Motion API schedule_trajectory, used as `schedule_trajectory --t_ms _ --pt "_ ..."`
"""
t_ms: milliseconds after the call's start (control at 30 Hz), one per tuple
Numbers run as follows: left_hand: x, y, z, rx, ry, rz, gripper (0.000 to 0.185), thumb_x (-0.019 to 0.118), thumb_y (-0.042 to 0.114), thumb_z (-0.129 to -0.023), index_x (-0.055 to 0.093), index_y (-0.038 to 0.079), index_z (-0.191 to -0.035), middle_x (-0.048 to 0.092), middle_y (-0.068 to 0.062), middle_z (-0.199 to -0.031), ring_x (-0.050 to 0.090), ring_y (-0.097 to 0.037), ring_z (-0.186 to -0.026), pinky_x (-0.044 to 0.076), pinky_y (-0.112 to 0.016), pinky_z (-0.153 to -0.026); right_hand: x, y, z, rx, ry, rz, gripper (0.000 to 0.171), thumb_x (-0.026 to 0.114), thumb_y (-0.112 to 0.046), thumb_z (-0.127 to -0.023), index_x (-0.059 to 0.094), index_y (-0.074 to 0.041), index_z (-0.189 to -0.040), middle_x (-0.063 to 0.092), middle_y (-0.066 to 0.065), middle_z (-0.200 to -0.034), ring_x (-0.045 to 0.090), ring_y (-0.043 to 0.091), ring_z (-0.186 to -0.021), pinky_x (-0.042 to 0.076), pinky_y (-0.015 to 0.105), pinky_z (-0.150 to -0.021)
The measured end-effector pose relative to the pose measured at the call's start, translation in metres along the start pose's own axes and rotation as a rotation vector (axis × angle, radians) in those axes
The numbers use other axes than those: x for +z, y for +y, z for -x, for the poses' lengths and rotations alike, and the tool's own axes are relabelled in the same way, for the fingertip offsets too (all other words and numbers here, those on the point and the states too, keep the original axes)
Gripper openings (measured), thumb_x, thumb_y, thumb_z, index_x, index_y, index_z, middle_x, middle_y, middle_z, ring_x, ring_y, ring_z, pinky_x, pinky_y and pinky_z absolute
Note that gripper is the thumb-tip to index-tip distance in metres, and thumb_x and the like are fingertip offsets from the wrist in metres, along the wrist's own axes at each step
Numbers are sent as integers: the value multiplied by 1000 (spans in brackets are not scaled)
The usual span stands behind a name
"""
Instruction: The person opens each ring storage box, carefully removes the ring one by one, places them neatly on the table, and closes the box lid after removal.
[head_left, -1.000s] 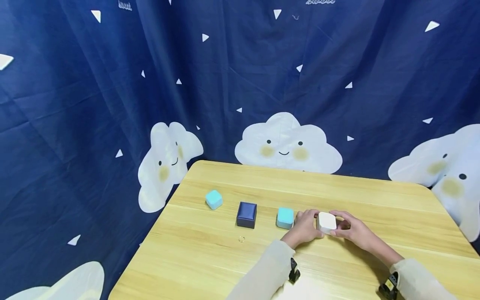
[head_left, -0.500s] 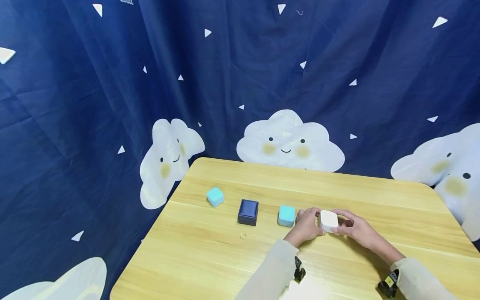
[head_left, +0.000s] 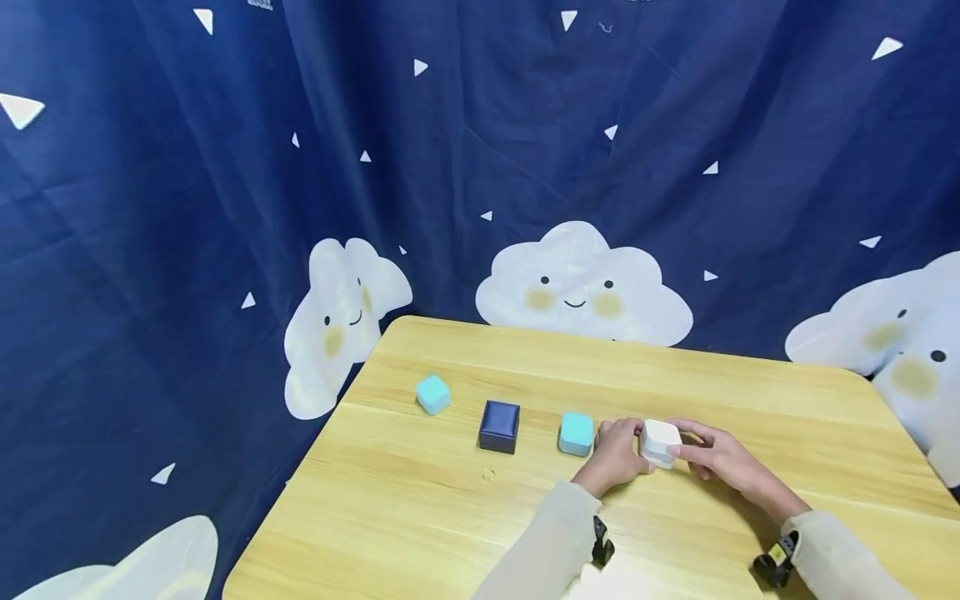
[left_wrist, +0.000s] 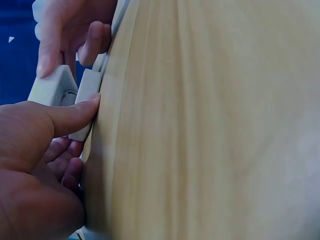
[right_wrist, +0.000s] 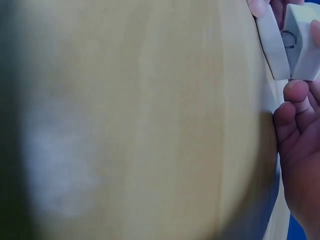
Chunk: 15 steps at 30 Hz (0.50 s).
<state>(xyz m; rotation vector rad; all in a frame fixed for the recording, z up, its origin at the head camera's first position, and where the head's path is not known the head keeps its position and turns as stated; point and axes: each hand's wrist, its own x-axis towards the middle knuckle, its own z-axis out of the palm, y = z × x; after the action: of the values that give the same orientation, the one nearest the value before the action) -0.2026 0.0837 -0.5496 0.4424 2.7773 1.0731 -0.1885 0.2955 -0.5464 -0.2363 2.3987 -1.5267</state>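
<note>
A small white ring box [head_left: 662,442] stands on the table between both hands. My left hand [head_left: 615,454] holds its base [left_wrist: 90,82] from the left, the thumb along the base's side. My right hand [head_left: 722,461] pinches the lid [left_wrist: 51,89], which is raised at an angle from the base. Between lid and base, a thin dark ring-shaped outline [right_wrist: 289,39] shows in both wrist views; I cannot tell what it is. Just left of my left hand sits a turquoise box [head_left: 576,434].
A dark blue box [head_left: 499,427] and another turquoise box [head_left: 433,395] stand farther left on the wooden table [head_left: 390,517]. A thin ring [head_left: 489,475] lies in front of the blue box. A blue curtain [head_left: 480,158] with clouds hangs behind the table.
My right thumb has moved up onto the front of the white box's lid, and the lid is now tilted open. The left hand keeps its hold. The head view has shifted slightly.
</note>
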Motion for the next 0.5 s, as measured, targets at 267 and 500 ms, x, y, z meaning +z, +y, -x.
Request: schedule_trajectory --t_ms 267,500 --pt "1 1 2 -17 -2 -5 62 91 22 -73 63 20 -129 64 16 -116 43 -2 -100 36 -18 -89 -5 2 -7 2 -32 -60 58 53 -27 -105 40 8 -148 44 -4 -56 43 9 -48 37 31 -42" --pt "1 1 2 -28 12 10 65 92 21 -71 63 21 -129 65 16 -116 43 -2 -98 36 -18 -89 -9 -3 -14 55 -28 -131 60 47 -32 -107 41 15 -143 45 -6 -54 42 7 -47 38 26 -45"
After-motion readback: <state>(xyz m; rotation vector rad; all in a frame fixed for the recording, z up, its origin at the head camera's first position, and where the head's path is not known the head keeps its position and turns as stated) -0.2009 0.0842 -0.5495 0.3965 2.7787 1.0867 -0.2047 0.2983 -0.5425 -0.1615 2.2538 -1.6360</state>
